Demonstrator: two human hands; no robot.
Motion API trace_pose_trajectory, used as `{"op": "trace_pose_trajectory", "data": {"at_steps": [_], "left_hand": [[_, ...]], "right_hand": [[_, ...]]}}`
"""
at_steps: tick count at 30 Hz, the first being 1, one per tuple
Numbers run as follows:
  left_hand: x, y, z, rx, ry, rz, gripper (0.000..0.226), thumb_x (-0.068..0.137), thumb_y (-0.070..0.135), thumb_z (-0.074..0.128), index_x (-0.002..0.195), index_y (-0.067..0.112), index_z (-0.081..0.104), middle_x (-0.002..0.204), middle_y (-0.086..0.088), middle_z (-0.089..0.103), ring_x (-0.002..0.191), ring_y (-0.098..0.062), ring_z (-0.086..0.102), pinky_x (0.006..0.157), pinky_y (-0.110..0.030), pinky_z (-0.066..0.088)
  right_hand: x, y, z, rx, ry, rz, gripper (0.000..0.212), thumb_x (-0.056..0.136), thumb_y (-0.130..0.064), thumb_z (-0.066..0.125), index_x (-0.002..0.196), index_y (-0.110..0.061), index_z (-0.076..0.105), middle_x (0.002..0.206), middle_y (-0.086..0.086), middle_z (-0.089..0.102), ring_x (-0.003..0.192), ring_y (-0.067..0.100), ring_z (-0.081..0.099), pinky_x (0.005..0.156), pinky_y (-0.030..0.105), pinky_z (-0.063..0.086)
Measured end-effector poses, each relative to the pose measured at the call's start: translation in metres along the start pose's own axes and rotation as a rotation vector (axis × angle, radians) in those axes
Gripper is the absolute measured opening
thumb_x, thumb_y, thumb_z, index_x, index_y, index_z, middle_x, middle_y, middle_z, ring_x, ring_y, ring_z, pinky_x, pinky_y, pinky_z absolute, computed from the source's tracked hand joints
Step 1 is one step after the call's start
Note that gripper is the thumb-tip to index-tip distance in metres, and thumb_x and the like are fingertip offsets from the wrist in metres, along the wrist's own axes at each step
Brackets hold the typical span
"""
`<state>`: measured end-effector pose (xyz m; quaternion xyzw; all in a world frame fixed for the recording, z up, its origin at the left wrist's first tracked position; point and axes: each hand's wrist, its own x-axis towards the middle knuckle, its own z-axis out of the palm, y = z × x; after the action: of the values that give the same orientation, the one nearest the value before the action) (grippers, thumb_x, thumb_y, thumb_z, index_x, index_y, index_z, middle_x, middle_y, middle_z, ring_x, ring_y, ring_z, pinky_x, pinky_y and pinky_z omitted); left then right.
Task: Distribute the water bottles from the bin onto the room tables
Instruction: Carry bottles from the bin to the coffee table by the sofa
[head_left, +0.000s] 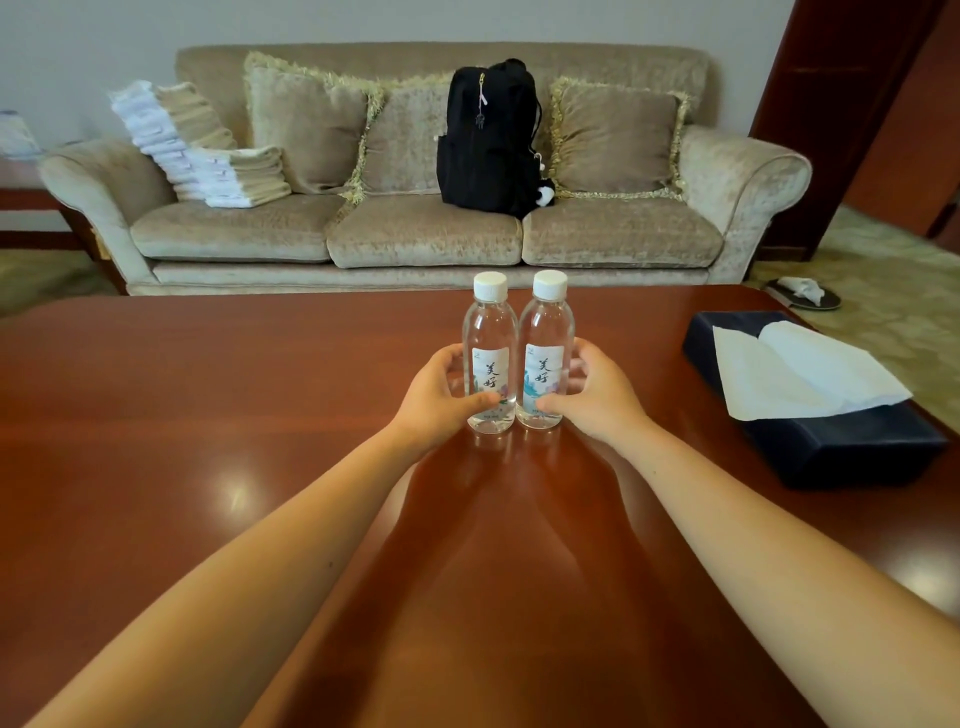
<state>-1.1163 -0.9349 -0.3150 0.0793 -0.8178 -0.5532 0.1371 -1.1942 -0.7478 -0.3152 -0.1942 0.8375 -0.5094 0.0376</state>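
**Desk:** Where are the bottles relative to your grips?

**Operator:** Both stand upright on the bench (208, 415), dead ahead at twelve o'clock, touching side by side. The left water bottle (490, 343) is inside my left hand (441, 397); the right water bottle (545, 340) is inside my right hand (597, 392). Each grip is pinching its own bottle low on the body, thumb across the front under the label, fingers curled round the outer side. Long axes run vertical, white caps up, bases on the wood as far as I can judge.

**Desk:** So what does the next move turn on?

**Operator:** I judge it's a release. Each hand lies on the outer flank of its bottle, left at nine o'clock, right at three, so opening outward should leave them standing. Neither hand is nearer; they mirror each other.

**Desk:** Anything you can't make out?

**Operator:** The fingertips behind the bottles show only through the clear plastic, distorted. I can't tell whether the bases are fully seated or a hair lifted. The bin is not in view. A dark blue tissue box (841, 447) with a tissue pulled out sits at two o'clock, well apart. Beyond the bench is a sofa (415, 234) carrying a black backpack (488, 140) and folded towels (208, 150).
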Motion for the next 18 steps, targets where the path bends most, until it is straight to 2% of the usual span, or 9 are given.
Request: {"op": "trace_pose_trajectory", "data": {"at_steps": [3,8,11,14,18], "left_hand": [[-0.0001,-0.0012,-0.0001,0.001,-0.003,-0.002,0.062,0.08,0.007,0.079,0.133,0.013,0.047,0.108,0.017,0.061,0.094,0.008,0.058,0.08,-0.01,0.051],[-0.0007,0.0003,0.001,0.011,-0.005,-0.009,0.061,0.081,0.005,0.077,0.135,0.012,0.047,0.108,0.016,0.062,0.094,0.005,0.06,0.071,-0.007,0.05],[0.0011,0.0007,0.0017,0.028,0.0,-0.009,0.063,0.082,0.006,0.077,0.137,0.013,0.046,0.118,0.007,0.064,0.096,-0.001,0.061,0.073,-0.01,0.051],[0.0011,0.0024,0.0022,0.031,0.003,-0.015,0.062,0.083,0.006,0.076,0.136,0.014,0.046,0.11,0.012,0.061,0.094,0.001,0.06,0.071,-0.01,0.05],[0.001,0.0038,0.0021,0.031,-0.001,-0.025,0.063,0.083,0.008,0.075,0.138,0.014,0.045,0.116,0.008,0.061,0.102,-0.007,0.059,0.082,-0.018,0.047]], "right_hand": [[0.0012,0.0011,0.0016,0.008,0.011,0.005,0.074,0.072,-0.004,0.084,0.136,-0.02,0.049,0.113,-0.005,0.066,0.099,0.011,0.067,0.085,0.035,0.057],[-0.0001,0.0025,0.0035,0.016,0.021,0.008,0.074,0.072,-0.004,0.083,0.136,-0.021,0.05,0.11,-0.005,0.066,0.099,0.013,0.068,0.087,0.038,0.058],[-0.001,0.0007,0.0017,0.002,0.006,0.003,0.074,0.073,-0.004,0.083,0.137,-0.022,0.048,0.109,-0.008,0.064,0.099,0.013,0.068,0.082,0.032,0.056],[-0.0001,0.0,0.0008,-0.008,0.0,0.004,0.075,0.073,-0.005,0.083,0.137,-0.023,0.048,0.111,-0.007,0.064,0.099,0.013,0.067,0.081,0.029,0.053],[0.0007,0.0009,0.0018,-0.005,-0.001,0.005,0.074,0.073,-0.005,0.083,0.135,-0.024,0.049,0.117,-0.003,0.066,0.1,0.014,0.067,0.083,0.031,0.054]]}}
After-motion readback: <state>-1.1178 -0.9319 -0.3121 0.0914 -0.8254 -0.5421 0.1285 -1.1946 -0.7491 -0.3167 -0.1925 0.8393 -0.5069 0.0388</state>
